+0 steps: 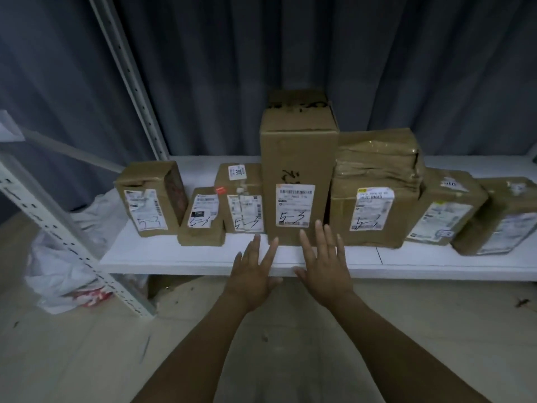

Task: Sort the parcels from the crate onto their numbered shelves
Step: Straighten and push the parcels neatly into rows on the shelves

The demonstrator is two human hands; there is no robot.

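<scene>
Your left hand and right hand are both open and empty, fingers spread before the tall box. It stands on the shelf among six other parcels, several marked 5-3. The crate isn't visible, so what remains is unclear.

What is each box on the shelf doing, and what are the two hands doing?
Tall box: upright on the shelf, label marked 5-3 facing out.
Leftmost box: standing, slightly turned.
Small box: low, in front.
Taped box: closed, crumpled tape on top.
Rightmost box: tilted, angled away.
White shelf: carrying a row of parcels.
Left hand: open, empty.
Right hand: open, empty, fingertips by the tall box.
</scene>
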